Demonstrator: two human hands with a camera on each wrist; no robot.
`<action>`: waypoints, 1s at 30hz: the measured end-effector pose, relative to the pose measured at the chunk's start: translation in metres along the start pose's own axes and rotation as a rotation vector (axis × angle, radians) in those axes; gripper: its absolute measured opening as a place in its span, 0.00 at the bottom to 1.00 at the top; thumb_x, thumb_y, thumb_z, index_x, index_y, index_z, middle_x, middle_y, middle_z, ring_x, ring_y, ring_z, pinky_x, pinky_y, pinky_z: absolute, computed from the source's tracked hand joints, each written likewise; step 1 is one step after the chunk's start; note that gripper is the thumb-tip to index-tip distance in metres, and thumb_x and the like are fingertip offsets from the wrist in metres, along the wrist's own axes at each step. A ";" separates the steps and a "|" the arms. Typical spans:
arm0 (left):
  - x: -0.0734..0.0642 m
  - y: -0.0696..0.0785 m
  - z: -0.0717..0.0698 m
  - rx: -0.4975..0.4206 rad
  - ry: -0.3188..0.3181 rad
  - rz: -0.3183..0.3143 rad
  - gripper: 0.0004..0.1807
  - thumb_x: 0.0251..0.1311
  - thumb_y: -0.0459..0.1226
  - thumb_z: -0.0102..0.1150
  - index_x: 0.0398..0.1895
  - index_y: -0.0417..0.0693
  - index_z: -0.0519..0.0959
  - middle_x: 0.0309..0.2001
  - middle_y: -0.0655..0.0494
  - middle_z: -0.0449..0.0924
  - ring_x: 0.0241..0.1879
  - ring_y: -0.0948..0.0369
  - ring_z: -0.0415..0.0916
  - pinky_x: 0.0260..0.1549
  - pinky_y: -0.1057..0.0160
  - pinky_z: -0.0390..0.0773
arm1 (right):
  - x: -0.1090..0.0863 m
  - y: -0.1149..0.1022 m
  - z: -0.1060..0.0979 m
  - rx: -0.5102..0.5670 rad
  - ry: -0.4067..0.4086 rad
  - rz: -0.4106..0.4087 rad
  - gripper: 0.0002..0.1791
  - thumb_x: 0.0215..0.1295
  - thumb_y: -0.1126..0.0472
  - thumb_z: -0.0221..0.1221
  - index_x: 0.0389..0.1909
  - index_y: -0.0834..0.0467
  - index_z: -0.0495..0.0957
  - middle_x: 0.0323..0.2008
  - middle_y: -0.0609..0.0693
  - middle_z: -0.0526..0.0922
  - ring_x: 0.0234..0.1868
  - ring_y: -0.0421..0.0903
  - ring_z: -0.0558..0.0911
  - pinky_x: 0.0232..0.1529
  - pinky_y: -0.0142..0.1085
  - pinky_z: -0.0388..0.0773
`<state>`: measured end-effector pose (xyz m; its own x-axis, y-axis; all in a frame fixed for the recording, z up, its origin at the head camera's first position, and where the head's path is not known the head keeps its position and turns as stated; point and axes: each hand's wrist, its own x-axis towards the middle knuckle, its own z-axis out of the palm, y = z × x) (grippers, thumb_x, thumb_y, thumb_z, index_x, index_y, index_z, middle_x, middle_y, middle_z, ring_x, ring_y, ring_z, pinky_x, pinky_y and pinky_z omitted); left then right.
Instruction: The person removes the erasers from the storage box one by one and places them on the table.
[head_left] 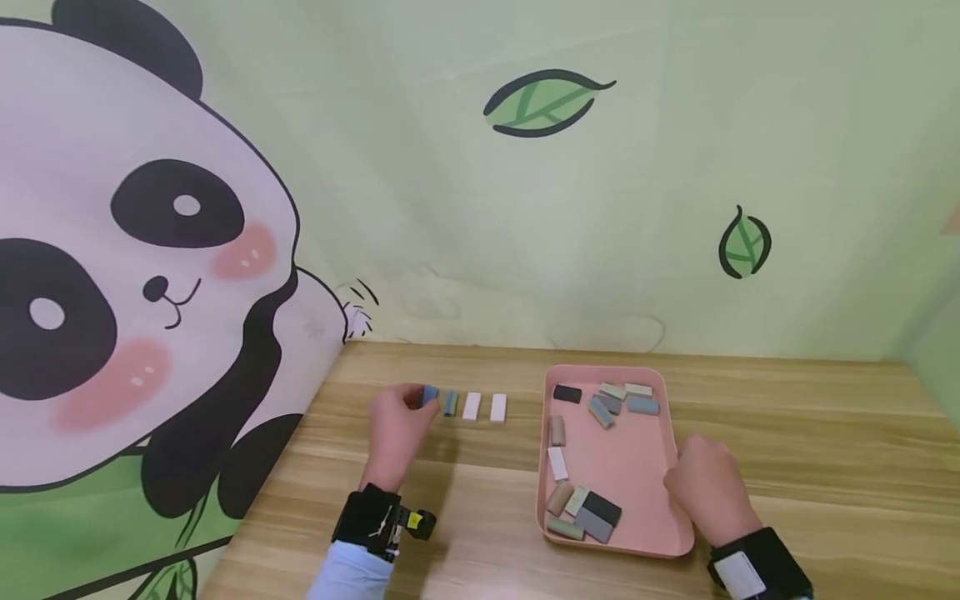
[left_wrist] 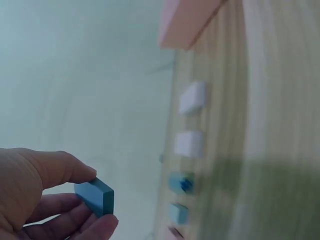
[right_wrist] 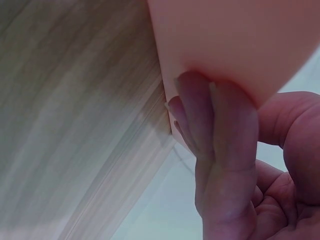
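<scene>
My left hand [head_left: 400, 425] pinches a small blue block [left_wrist: 95, 196] between thumb and fingers, above the left end of a row of blocks. In that row stand a blue-green block [head_left: 450, 403], a white block [head_left: 472, 407] and another white block [head_left: 498, 408]. The left wrist view shows a further bluish block [left_wrist: 178, 213] and the edge of a pinkish one [left_wrist: 174, 233], which the hand hides in the head view. My right hand [head_left: 708, 487] grips the right side of a pink tray [head_left: 645, 500], fingers [right_wrist: 232, 125] against its outer wall.
Several loose blocks lie in the tray: a black block [head_left: 567, 393] and bluish and cream ones at the back, grey, brown and green ones at the front left. The wooden table [head_left: 810, 433] meets a green backdrop [head_left: 420, 208] printed with a panda and leaves.
</scene>
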<state>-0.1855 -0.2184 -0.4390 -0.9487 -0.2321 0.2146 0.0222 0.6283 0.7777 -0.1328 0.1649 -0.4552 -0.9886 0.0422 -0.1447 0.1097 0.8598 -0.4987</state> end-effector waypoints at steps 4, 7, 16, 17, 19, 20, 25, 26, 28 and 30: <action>-0.004 -0.016 -0.001 0.078 0.030 -0.050 0.14 0.49 0.39 0.67 0.39 0.43 0.82 0.33 0.55 0.79 0.32 0.61 0.74 0.28 0.64 0.75 | -0.001 0.001 0.001 0.001 0.001 -0.006 0.05 0.52 0.68 0.54 0.20 0.64 0.73 0.17 0.51 0.68 0.18 0.46 0.70 0.17 0.35 0.65; -0.005 -0.025 0.001 0.135 0.023 -0.071 0.12 0.49 0.39 0.66 0.36 0.43 0.82 0.30 0.56 0.78 0.29 0.62 0.74 0.25 0.64 0.74 | -0.002 0.001 0.001 0.000 0.003 -0.006 0.05 0.51 0.68 0.53 0.19 0.62 0.72 0.16 0.50 0.68 0.18 0.45 0.70 0.17 0.35 0.64; -0.005 -0.034 0.011 0.290 0.001 -0.041 0.09 0.44 0.38 0.67 0.18 0.46 0.76 0.18 0.59 0.73 0.18 0.61 0.68 0.16 0.63 0.68 | -0.001 0.001 0.001 -0.014 0.005 -0.004 0.05 0.51 0.69 0.52 0.19 0.61 0.73 0.17 0.50 0.68 0.19 0.45 0.70 0.17 0.35 0.64; -0.005 -0.034 0.012 0.306 -0.001 -0.037 0.10 0.43 0.38 0.67 0.16 0.46 0.75 0.17 0.60 0.72 0.17 0.61 0.67 0.16 0.63 0.67 | 0.000 0.000 0.001 -0.014 0.007 -0.006 0.05 0.51 0.69 0.52 0.19 0.62 0.73 0.17 0.50 0.68 0.19 0.45 0.70 0.17 0.35 0.65; -0.005 -0.035 0.014 0.332 -0.011 -0.030 0.10 0.43 0.38 0.66 0.15 0.47 0.74 0.16 0.60 0.71 0.17 0.61 0.67 0.16 0.63 0.67 | 0.000 0.000 0.002 -0.016 0.010 -0.006 0.05 0.51 0.69 0.52 0.19 0.62 0.73 0.17 0.50 0.68 0.19 0.46 0.70 0.17 0.35 0.65; -0.004 -0.035 0.016 0.345 -0.018 -0.028 0.10 0.43 0.37 0.66 0.14 0.48 0.74 0.15 0.61 0.70 0.16 0.61 0.67 0.15 0.63 0.67 | -0.001 0.000 0.002 -0.019 0.011 -0.005 0.05 0.51 0.69 0.52 0.19 0.62 0.73 0.17 0.50 0.69 0.19 0.46 0.70 0.17 0.35 0.65; -0.004 -0.037 0.022 0.379 -0.034 -0.057 0.11 0.43 0.36 0.62 0.10 0.49 0.71 0.13 0.61 0.68 0.15 0.61 0.66 0.14 0.62 0.65 | -0.002 0.001 0.004 -0.023 0.020 -0.001 0.06 0.50 0.68 0.53 0.18 0.61 0.72 0.16 0.50 0.68 0.18 0.46 0.70 0.17 0.35 0.64; -0.004 -0.037 0.022 0.381 -0.036 -0.058 0.11 0.43 0.35 0.62 0.11 0.48 0.71 0.13 0.60 0.68 0.14 0.61 0.66 0.14 0.62 0.65 | -0.001 0.001 0.003 -0.024 0.023 -0.004 0.06 0.51 0.68 0.53 0.17 0.61 0.72 0.16 0.50 0.68 0.18 0.46 0.69 0.17 0.35 0.64; -0.003 -0.036 0.023 0.383 -0.043 -0.059 0.06 0.43 0.35 0.61 0.19 0.47 0.73 0.14 0.60 0.68 0.14 0.61 0.66 0.13 0.62 0.65 | -0.001 0.002 0.003 -0.023 0.023 -0.002 0.06 0.51 0.68 0.53 0.17 0.61 0.72 0.16 0.50 0.68 0.18 0.46 0.69 0.17 0.35 0.64; -0.003 -0.035 0.023 0.384 -0.046 -0.063 0.08 0.44 0.34 0.62 0.29 0.46 0.74 0.16 0.58 0.70 0.15 0.60 0.66 0.13 0.62 0.66 | 0.000 0.002 0.004 -0.019 0.020 0.003 0.07 0.52 0.67 0.53 0.17 0.61 0.72 0.16 0.50 0.68 0.18 0.45 0.69 0.17 0.35 0.64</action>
<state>-0.1905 -0.2228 -0.4810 -0.9577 -0.2514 0.1399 -0.1482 0.8479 0.5090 -0.1325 0.1648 -0.4592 -0.9901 0.0549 -0.1295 0.1112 0.8692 -0.4818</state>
